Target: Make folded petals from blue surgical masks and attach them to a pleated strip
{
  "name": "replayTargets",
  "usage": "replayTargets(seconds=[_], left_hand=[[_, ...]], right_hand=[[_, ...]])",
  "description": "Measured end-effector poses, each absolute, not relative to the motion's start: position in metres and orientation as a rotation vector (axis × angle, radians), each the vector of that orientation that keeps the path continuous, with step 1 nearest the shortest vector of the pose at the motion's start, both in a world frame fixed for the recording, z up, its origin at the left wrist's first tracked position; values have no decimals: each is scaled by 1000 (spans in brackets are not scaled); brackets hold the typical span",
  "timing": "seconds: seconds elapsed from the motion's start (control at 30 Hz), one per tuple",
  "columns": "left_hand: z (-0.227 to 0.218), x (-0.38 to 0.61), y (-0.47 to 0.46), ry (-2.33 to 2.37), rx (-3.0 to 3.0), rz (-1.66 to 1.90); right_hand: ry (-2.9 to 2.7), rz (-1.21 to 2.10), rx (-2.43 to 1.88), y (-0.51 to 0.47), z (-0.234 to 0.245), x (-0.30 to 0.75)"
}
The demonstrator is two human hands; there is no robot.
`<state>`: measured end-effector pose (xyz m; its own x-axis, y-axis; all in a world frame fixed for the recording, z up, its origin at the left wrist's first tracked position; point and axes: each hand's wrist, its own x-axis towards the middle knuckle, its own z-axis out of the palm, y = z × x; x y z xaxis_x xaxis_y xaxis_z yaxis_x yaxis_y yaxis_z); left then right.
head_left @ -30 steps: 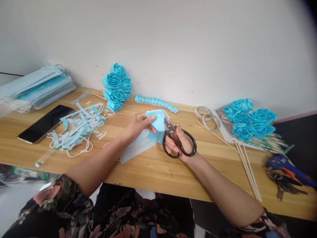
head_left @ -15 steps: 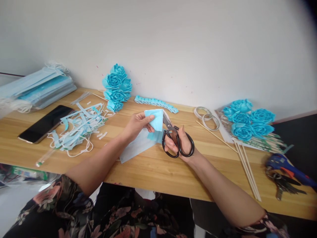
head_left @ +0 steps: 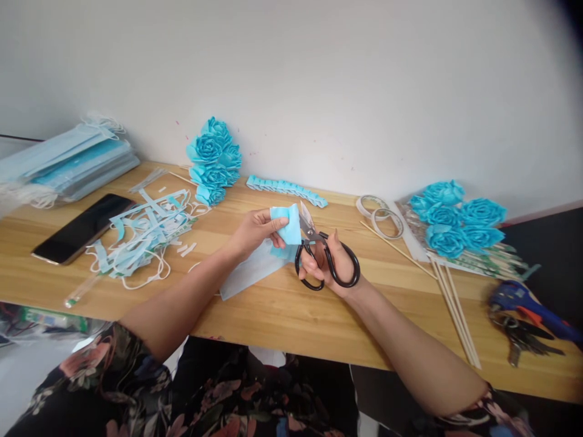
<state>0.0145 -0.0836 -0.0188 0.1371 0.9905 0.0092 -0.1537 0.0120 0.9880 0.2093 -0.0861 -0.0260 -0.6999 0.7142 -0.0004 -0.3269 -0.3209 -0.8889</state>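
Pinched between the thumb and fingers of my left hand [head_left: 259, 230] is a small light-blue fabric square [head_left: 290, 223], held above the table. My right hand [head_left: 336, 261] is closed through the black handles of a pair of scissors [head_left: 310, 233]. The blades are apart and lie right at the square's right edge; whether they touch it I cannot tell. Below both hands a larger pale-blue and white fabric sheet [head_left: 248, 270] lies flat on the wood, partly covered by my left hand and the square.
Left are a stack of face masks [head_left: 86, 164], a phone [head_left: 82, 229] and a pile of fabric scraps [head_left: 148, 237]. Blue fabric roses [head_left: 214, 161] and a pleated strip [head_left: 286, 189] sit by the wall. Right are tape rolls [head_left: 387, 224], more roses [head_left: 446, 215], sticks [head_left: 455, 315] and a blue glue gun [head_left: 514, 300].
The scissor blades have opened wider, and the handles have spread apart. The blue square has shifted slightly right and tilted, with my left hand moving along with it.
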Motion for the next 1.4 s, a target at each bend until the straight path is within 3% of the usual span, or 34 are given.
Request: replayTargets(seconds=[0.63, 0.83, 0.97, 1.2, 1.4], left_hand=[[-22, 10, -81, 1004, 1166, 1259], [-22, 10, -80, 1036, 1139, 1268], [-22, 10, -80, 1063, 1140, 1288], [-22, 9, -81, 1160, 1186, 1289], [-23, 10, -82, 1168, 1180, 1306]], right_hand=[[-1175, 1959, -663, -90, -17, 206], [-1149, 1787, -761, -83, -11, 213], [-1330, 1463, -916, -74, -13, 223], [-2110, 349, -1495, -42, -17, 255], [-2292, 149, -1500, -20, -34, 278]])
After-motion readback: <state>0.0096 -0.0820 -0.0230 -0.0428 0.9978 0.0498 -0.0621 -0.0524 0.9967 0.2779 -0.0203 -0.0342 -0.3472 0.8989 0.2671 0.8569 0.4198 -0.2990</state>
